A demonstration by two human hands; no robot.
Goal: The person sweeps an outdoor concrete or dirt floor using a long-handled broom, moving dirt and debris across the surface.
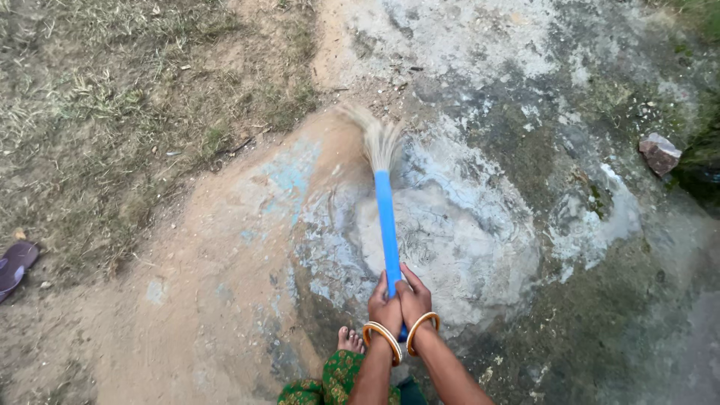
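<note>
A broom with a blue plastic handle [387, 225] and pale straw bristles [377, 137] points away from me across rough, patchy concrete ground [480, 225]. Both hands grip the near end of the handle, side by side. My left hand [384, 305] is wrapped around it on the left, my right hand [413, 298] on the right. Each wrist wears an orange and white bangle. The bristles bend to the left where they meet the ground, at the border of concrete and dirt.
Dry grass and bare earth [112, 120] cover the left side. A purple sandal [15, 264] lies at the left edge. A reddish stone [659, 153] sits at the right. My bare foot [349, 340] and green patterned clothing [334, 379] show below.
</note>
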